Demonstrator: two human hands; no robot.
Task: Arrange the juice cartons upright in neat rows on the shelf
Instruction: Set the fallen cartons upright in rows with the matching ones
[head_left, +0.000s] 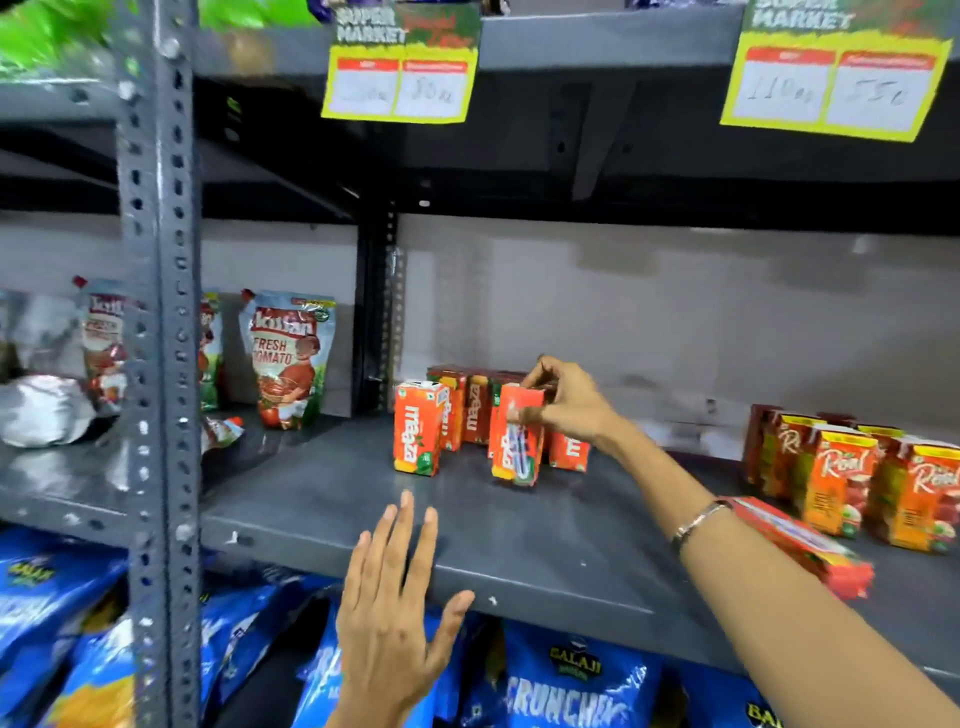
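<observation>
Nearest me, the person's left hand (397, 618) lies flat with fingers spread on the smooth front lip of the grey painted-metal shelf (545, 551), gripping nothing. Farther in, the right hand (563, 402) pinches the top of a small orange cardboard juice carton (517, 439), upright but slightly tilted, just in front of a cluster of matching glossy cartons (462, 410). Bare shelf stretches between them and the front edge. One flat red carton (810, 545) lies on its side by the wrist.

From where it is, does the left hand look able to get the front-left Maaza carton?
Probably yes: the left hand is open and the shelf is bare up to the Maaza carton.
</observation>
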